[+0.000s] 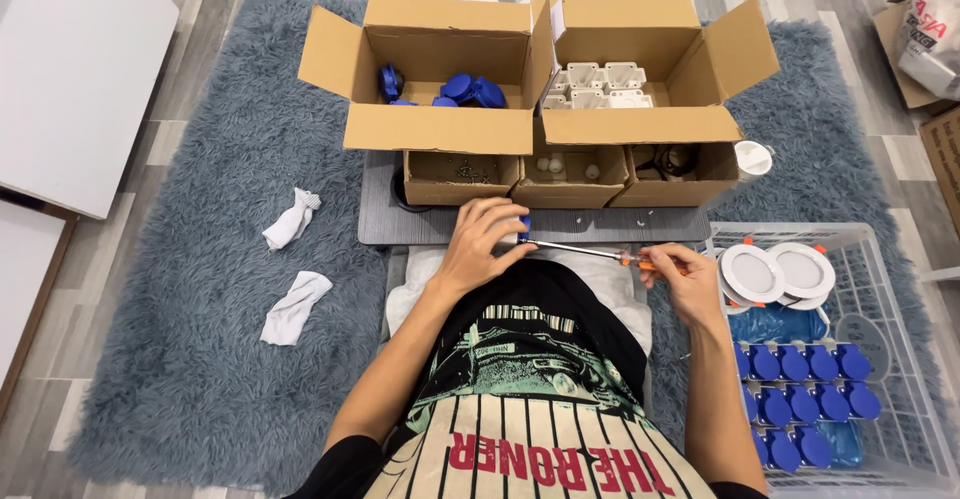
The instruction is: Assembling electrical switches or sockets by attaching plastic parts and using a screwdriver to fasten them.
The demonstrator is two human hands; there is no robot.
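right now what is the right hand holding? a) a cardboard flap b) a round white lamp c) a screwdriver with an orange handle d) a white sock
c: the right hand grips the orange handle of a screwdriver, whose metal shaft runs across to the small blue part held under the left hand.

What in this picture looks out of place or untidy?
Two crumpled white cloths lie loose on the grey rug, left of the left hand, apart from the neatly boxed parts. Nothing looks spilled or damaged.
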